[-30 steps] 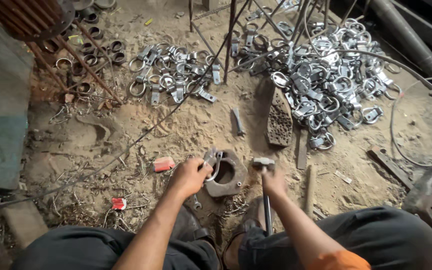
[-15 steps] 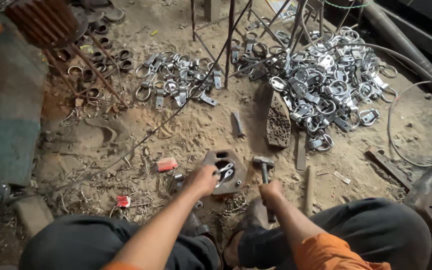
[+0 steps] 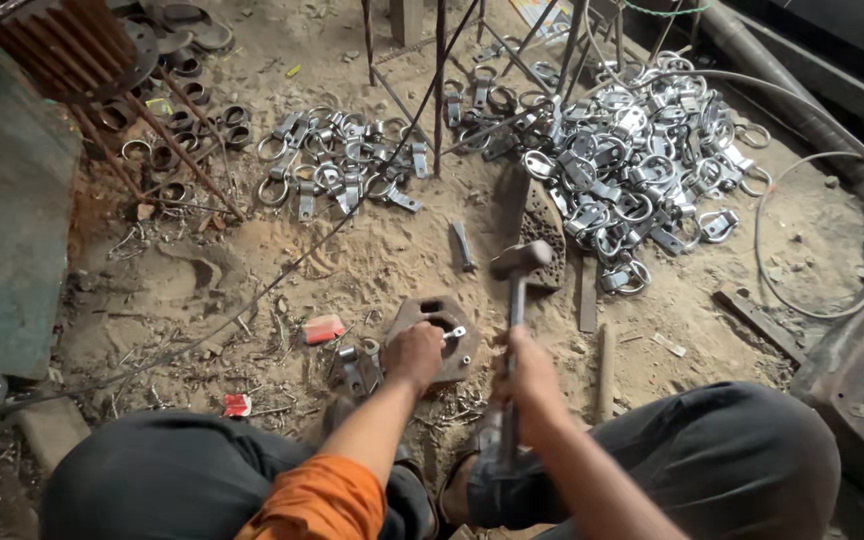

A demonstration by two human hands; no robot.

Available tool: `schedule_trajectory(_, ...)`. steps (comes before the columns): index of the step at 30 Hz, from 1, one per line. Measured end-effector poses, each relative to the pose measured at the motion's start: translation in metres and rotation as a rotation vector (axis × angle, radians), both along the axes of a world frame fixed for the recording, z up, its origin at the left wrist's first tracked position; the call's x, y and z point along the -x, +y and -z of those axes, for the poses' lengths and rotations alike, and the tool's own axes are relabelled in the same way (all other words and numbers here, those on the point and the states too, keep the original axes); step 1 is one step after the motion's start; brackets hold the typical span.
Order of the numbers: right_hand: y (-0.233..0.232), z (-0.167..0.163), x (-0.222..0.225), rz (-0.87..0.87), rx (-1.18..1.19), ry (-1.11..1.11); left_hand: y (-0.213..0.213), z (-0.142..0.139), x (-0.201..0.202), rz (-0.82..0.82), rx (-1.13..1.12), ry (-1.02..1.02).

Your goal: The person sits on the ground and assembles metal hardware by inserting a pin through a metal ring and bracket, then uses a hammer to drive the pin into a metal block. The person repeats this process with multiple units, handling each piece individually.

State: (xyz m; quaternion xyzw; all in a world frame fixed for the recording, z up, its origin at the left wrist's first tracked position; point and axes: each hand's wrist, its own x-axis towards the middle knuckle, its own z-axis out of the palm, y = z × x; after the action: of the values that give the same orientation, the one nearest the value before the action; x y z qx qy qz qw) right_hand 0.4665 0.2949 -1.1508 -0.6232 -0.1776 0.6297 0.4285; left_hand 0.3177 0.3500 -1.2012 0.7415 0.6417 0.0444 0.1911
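The left hand (image 3: 414, 352) pinches a small metal piece (image 3: 455, 332) on the flat iron block (image 3: 436, 337) in the sand. Just right of the block, the right hand (image 3: 529, 372) grips a raised hammer (image 3: 518, 262).

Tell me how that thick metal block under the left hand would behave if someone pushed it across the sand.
The metal block looks thick and solid, so it is probably heavy for its size. It lies flat in loose sand, so it would likely drag and dig in, not roll or tip. The left hand steadies a small piece on it; the right hand holds a hammer.
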Motion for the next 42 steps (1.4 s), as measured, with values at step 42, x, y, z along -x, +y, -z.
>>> schedule_trajectory(42, 0.010, 0.067, 0.049, -0.163, 0.199, -0.170, 0.020, 0.035, 0.054, -0.337, -0.328, -0.479)
